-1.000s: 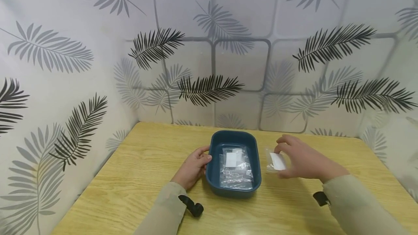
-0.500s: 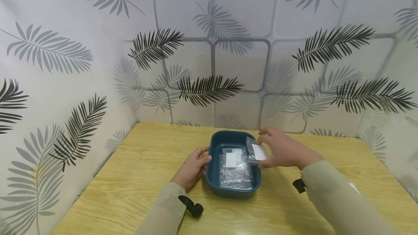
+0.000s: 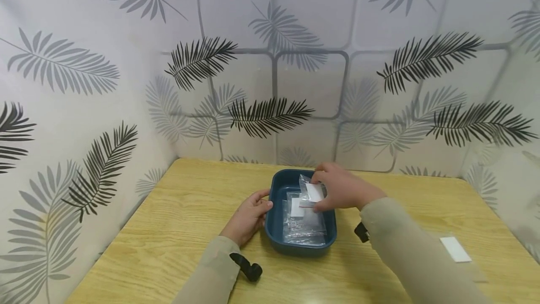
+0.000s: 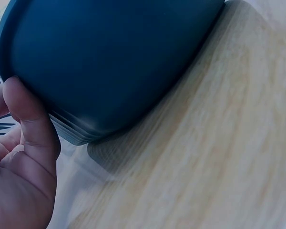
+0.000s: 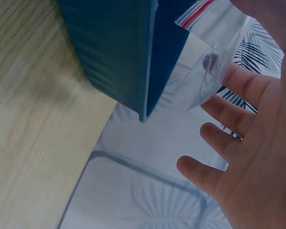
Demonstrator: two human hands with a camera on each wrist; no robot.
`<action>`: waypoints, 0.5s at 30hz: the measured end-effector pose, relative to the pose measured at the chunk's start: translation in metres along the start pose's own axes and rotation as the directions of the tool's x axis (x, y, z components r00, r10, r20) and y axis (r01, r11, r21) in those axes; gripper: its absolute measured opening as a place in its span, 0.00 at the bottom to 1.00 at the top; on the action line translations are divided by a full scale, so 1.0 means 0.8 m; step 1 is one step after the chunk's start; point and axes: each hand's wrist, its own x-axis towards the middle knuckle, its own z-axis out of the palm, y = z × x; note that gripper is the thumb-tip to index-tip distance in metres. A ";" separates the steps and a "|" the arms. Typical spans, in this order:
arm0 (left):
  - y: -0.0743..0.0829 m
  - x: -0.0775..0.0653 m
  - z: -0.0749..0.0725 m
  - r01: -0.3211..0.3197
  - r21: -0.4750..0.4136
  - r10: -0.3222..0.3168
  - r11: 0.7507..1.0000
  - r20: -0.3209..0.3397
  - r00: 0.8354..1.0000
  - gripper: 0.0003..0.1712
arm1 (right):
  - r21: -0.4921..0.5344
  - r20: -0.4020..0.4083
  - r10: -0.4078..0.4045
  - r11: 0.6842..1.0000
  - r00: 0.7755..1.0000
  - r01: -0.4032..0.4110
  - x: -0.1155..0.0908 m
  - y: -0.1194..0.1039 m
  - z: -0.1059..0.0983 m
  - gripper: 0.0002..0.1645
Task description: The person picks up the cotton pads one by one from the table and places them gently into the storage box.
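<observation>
A dark blue plastic bin (image 3: 274,229) stands on the wooden table. My left hand (image 3: 250,215) holds it by its left side; in the left wrist view the thumb (image 4: 21,98) lies against the wall near the rim. Over the bin's right part, my right hand (image 3: 343,186) pinches a small clear zip-lock bag (image 3: 314,193) with a white label between thumb and fingers. The right wrist view shows the bag's red seal strip (image 5: 198,12) and the lower fingers spread beneath it. Several similar zip-lock bags (image 3: 305,229) lie stacked in the bin, partly hidden behind the held one.
Another clear bag with a white label (image 3: 455,249) lies on the table at the right, partly hidden by the right sleeve (image 3: 405,243). The table (image 3: 190,210) meets a leaf-patterned wall (image 3: 303,140) at the back. Black straps (image 3: 249,268) sit at both wrists.
My right hand has carried the zip-lock bag leftward from beside the bin to over it. The labelled bag at the right has come into view from behind the sleeve. The left hand has stayed put.
</observation>
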 end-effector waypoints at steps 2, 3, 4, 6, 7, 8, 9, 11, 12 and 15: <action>0.000 0.000 0.000 -0.002 0.003 0.002 1.000 -0.002 1.000 0.30 | -0.004 0.007 0.010 1.000 1.000 -0.010 0.004 -0.001 0.003 0.40; 0.000 0.000 0.000 -0.003 0.005 0.003 1.000 -0.003 1.000 0.30 | -0.005 0.012 0.015 1.000 1.000 -0.015 0.006 -0.002 0.004 0.40; 0.000 0.000 0.000 -0.002 0.007 0.002 1.000 -0.006 1.000 0.30 | -0.008 0.017 0.019 1.000 1.000 -0.019 0.008 -0.003 0.005 0.40; -0.001 0.001 0.000 0.000 0.009 0.000 1.000 -0.010 1.000 0.30 | -0.023 0.025 0.023 0.999 0.999 -0.022 0.010 -0.005 0.006 0.41; -0.001 0.001 -0.001 0.001 0.009 -0.001 1.000 -0.011 1.000 0.30 | -0.031 0.027 0.024 0.999 0.999 -0.023 0.011 -0.006 0.007 0.41; -0.001 0.001 -0.001 0.000 0.010 0.000 1.000 -0.009 1.000 0.30 | -0.040 0.030 0.026 0.999 0.999 -0.024 0.012 -0.006 0.007 0.42; -0.001 0.002 -0.002 0.000 0.010 0.000 1.000 -0.009 1.000 0.30 | -0.047 0.032 0.025 0.999 0.999 -0.023 0.013 -0.006 0.007 0.42; -0.001 0.002 -0.002 0.000 0.009 0.000 1.000 -0.006 1.000 0.30 | -0.057 0.035 0.028 0.998 0.999 -0.025 0.014 -0.007 0.007 0.43; -0.001 0.002 -0.002 0.000 0.008 0.000 1.000 -0.005 1.000 0.31 | -0.060 0.037 0.032 0.998 0.999 -0.029 0.013 -0.007 0.007 0.44; -0.001 0.001 -0.002 -0.002 0.004 0.002 1.000 0.002 1.000 0.31 | -0.053 0.042 0.043 0.998 0.998 -0.041 0.012 -0.007 0.006 0.44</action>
